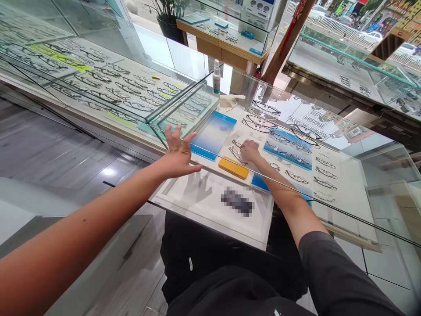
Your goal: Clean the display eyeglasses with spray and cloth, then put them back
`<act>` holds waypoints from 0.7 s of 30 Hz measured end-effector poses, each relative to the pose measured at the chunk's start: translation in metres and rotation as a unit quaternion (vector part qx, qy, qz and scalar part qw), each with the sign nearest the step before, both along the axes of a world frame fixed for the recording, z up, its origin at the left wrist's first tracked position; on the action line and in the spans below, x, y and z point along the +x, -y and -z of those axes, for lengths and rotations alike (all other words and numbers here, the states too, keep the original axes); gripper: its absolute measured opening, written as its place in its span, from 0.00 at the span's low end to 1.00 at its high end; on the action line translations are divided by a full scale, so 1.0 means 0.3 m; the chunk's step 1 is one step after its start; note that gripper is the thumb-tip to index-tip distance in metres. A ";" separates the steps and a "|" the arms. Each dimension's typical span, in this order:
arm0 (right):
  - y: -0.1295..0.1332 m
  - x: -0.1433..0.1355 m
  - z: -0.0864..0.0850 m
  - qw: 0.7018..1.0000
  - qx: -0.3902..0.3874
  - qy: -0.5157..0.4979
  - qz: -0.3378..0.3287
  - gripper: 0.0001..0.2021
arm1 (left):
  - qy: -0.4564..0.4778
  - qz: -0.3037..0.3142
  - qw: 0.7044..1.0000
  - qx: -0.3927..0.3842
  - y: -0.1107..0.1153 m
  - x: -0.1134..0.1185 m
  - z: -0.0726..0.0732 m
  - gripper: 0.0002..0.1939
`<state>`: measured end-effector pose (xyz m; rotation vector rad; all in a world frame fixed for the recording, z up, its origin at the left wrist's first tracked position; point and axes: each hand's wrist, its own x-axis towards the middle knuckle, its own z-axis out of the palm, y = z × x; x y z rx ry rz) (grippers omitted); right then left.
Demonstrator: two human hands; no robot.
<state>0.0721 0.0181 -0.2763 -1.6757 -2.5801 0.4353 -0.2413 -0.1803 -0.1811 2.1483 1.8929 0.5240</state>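
My left hand [179, 153] is raised at the front edge of the glass counter, its fingers spread and curved with nothing between them. Further right, my right hand [250, 151] has its fingers bent down at a pair of thin-framed eyeglasses [237, 154] and appears to grip one side of them; its fingertips are partly hidden. Just in front of the eyeglasses lies a yellow glasses case [233, 168]. Between my hands is a blue sheet [215, 134]. To the right, another blue sheet [289, 147] has several eyeglasses on it.
A white spray bottle [216, 79] and a beige cloth [230, 102] are toward the back. Below my hands, a pulled-out white drawer [197, 197] holds a blurred dark object [237, 201]. Rows of eyeglasses [131, 94] fill the left case. Glass edges surround the work area.
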 end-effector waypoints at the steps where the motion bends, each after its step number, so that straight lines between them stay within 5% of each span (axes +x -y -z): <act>1: -0.002 -0.001 -0.001 1.000 0.002 0.002 -0.003 0.16 | 0.000 -0.001 1.000 0.002 -0.001 0.000 0.002 0.62; 15: -0.070 0.037 -0.021 0.997 0.017 0.029 -0.069 0.20 | -0.013 0.004 1.000 0.022 -0.004 -0.008 0.011 0.60; 21: -0.010 0.029 -0.043 0.996 0.063 0.028 -0.052 0.19 | -0.014 0.000 1.000 0.028 -0.007 -0.007 0.016 0.60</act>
